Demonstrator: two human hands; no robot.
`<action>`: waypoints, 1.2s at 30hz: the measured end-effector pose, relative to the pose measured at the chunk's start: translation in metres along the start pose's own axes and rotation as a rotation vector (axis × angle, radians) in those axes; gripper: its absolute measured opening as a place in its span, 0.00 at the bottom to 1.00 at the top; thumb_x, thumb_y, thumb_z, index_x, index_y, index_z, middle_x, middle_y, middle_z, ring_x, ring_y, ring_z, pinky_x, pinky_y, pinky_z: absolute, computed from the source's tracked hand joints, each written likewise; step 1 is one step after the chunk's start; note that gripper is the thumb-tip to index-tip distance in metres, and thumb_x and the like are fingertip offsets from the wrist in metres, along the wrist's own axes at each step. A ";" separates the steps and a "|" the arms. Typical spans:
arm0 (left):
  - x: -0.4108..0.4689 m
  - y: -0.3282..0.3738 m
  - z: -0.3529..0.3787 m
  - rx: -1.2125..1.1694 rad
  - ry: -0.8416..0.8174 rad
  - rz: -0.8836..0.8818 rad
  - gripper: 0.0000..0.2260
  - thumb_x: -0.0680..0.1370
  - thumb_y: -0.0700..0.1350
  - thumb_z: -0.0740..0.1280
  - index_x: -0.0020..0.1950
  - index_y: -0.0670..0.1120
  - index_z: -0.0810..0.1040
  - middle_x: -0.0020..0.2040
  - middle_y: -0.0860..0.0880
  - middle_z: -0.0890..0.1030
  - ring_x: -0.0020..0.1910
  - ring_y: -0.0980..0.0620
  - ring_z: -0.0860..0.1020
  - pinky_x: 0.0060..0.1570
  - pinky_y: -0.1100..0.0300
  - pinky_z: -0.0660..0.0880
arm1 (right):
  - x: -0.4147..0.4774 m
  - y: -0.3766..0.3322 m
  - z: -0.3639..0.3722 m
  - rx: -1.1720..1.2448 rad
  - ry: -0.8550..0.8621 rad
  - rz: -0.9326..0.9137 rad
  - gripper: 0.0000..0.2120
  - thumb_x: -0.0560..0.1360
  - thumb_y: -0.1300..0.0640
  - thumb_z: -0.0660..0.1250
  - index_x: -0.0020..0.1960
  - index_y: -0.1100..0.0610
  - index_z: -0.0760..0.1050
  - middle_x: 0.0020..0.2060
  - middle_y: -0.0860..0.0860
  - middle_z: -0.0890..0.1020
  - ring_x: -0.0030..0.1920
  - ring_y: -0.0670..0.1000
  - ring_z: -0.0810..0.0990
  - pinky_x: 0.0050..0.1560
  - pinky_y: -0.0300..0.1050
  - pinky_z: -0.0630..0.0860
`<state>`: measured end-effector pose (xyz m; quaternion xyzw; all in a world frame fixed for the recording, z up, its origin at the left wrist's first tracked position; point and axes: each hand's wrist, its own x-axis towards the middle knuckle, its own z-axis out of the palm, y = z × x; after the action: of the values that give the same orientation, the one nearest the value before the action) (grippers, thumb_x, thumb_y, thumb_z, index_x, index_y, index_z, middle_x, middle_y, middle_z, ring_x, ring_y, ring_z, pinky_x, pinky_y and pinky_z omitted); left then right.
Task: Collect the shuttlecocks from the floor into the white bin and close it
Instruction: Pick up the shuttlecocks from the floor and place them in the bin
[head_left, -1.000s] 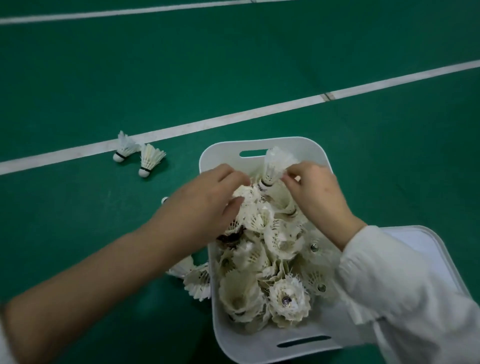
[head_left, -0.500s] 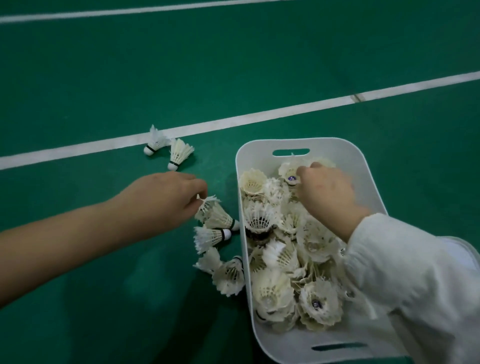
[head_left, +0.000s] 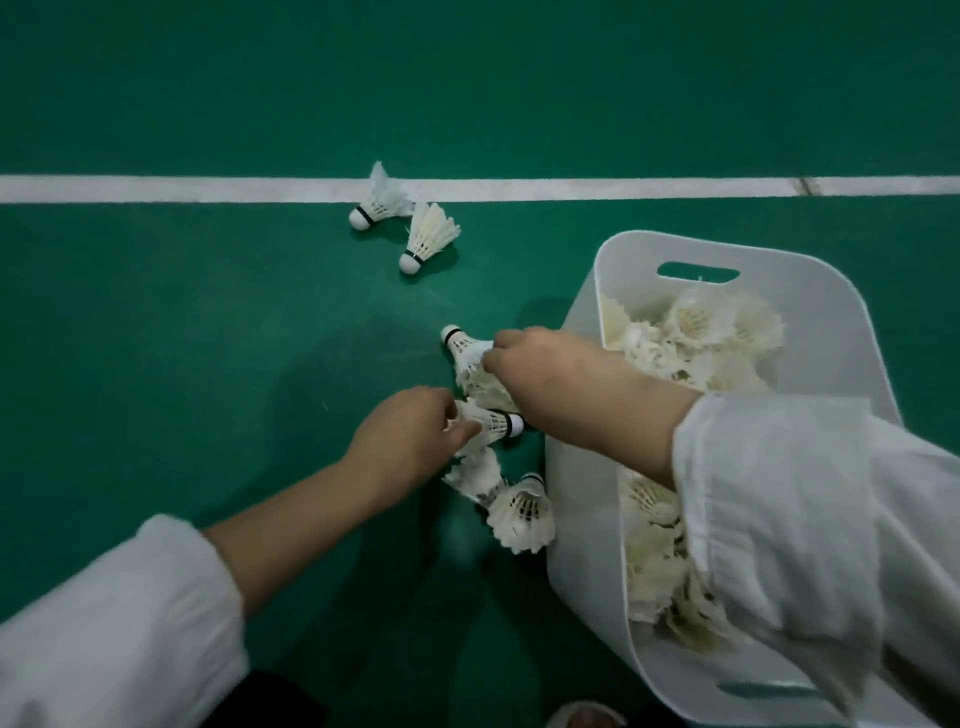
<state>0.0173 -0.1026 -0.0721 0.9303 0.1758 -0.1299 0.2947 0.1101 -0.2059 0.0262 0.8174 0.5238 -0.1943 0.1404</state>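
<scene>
Both hands' grips pinch floor shuttlecocks, left (head_left: 410, 436) and right (head_left: 540, 364) apparently, beside the white bin (head_left: 582, 332).

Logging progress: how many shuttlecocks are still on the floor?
6 visible: two by the white line, four beside the white bin under the hands; more may be hidden.

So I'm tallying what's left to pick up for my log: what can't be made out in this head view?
- Shuttlecocks in the white bin: the right hand and its sleeve cover the middle of the pile.
- Cluster on the floor: both hands overlap it, so its count is unclear.
- Left hand: the fingertips are hidden among feathers.
- Bin's near end: cut off by the bottom edge.
- Lid: not visible.
</scene>
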 end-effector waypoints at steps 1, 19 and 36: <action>0.002 -0.004 0.006 -0.048 0.002 -0.042 0.15 0.74 0.56 0.64 0.46 0.45 0.78 0.44 0.46 0.82 0.43 0.46 0.78 0.43 0.53 0.75 | 0.010 -0.003 0.003 0.009 -0.023 0.002 0.14 0.74 0.70 0.56 0.58 0.63 0.72 0.55 0.57 0.74 0.55 0.59 0.76 0.45 0.49 0.72; -0.041 -0.052 -0.004 -0.564 0.259 -0.024 0.06 0.78 0.45 0.62 0.53 0.50 0.68 0.37 0.50 0.79 0.33 0.55 0.75 0.37 0.61 0.69 | 0.047 -0.006 0.026 0.137 0.022 0.095 0.03 0.75 0.65 0.60 0.43 0.60 0.70 0.42 0.56 0.75 0.45 0.57 0.76 0.39 0.44 0.67; -0.079 -0.033 0.056 -0.803 -0.249 -0.193 0.04 0.75 0.49 0.66 0.49 0.56 0.77 0.34 0.51 0.83 0.28 0.60 0.77 0.40 0.63 0.72 | 0.007 -0.029 0.015 0.259 0.107 0.009 0.09 0.77 0.55 0.59 0.53 0.54 0.77 0.51 0.52 0.78 0.53 0.55 0.76 0.49 0.47 0.72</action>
<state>-0.0752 -0.1301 -0.1054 0.6982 0.2616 -0.1894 0.6389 0.0834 -0.1951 0.0087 0.8402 0.4974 -0.2158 0.0063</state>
